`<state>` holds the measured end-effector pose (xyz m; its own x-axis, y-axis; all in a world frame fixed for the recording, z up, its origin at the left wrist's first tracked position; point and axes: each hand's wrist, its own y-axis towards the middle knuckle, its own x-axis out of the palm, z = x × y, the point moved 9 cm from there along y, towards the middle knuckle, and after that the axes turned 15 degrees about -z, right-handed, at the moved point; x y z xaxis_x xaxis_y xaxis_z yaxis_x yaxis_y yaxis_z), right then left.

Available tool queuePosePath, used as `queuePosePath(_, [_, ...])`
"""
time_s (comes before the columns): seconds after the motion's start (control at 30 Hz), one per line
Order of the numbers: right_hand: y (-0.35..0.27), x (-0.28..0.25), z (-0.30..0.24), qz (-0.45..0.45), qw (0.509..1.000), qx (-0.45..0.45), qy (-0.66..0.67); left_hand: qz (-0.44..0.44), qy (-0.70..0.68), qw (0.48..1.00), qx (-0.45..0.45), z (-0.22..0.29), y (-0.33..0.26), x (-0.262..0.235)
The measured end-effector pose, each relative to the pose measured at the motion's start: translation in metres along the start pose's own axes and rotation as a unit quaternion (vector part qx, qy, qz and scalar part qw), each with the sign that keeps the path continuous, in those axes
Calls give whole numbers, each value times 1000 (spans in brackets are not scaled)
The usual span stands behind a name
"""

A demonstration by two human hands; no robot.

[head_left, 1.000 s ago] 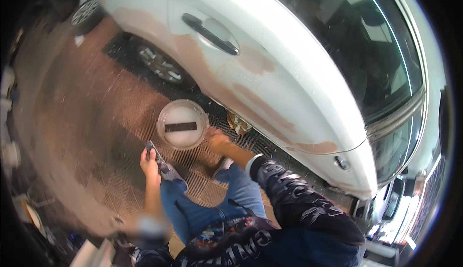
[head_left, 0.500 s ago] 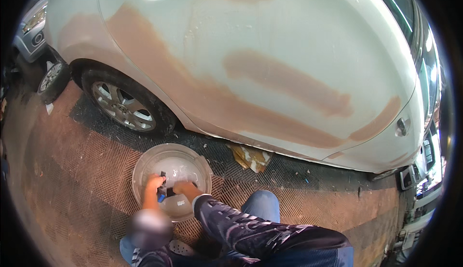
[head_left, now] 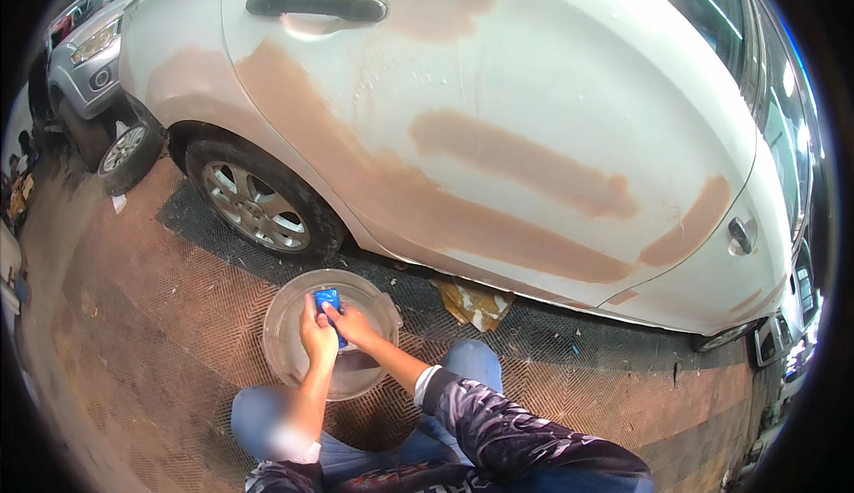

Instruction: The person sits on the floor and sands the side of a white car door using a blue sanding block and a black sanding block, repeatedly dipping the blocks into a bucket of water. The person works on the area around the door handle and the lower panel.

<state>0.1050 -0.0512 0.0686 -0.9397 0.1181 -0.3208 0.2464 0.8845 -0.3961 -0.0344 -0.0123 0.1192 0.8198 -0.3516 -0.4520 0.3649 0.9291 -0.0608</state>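
Both hands are over a round, translucent plastic tub (head_left: 276,337) on the floor in front of me. My left hand (head_left: 318,335) is closed around a small blue sanding block (head_left: 328,297), gripping it from its left side. My right hand (head_left: 352,324) closes on the same block from the right, with its thumb laid on top. The fingers hide part of the block's lower half. Beyond the tub stands a white car door panel (head_left: 525,75) with broad brownish patches (head_left: 525,159) across its surface. Some water drops show on the panel.
The car's rear wheel (head_left: 253,204) is just beyond the tub on the left. A crumpled brown-and-white sheet (head_left: 471,304) lies under the car's sill. A loose wheel (head_left: 129,155) leans near a silver car (head_left: 84,66). Ribbed matting (head_left: 213,315) covers the floor.
My hands have risen from inside the tub and come together on the blue block. Earlier, a dark piece also showed at my left hand. The view has shifted slightly.
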Motion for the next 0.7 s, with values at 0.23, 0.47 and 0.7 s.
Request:
queuePosePath(0.23, [-37,-35,-42,67,990,-43,-113,-89,-429,897,-54,8,-14,-12])
queuePosePath(0.47, [-187,-150,-327,255,722,-356,-535,62,121,981,138,15,59,-122])
queuePosePath(0.7, [-261,-287,-447,392,443,-347,-728,27,249,961,114,-27,69,-78])
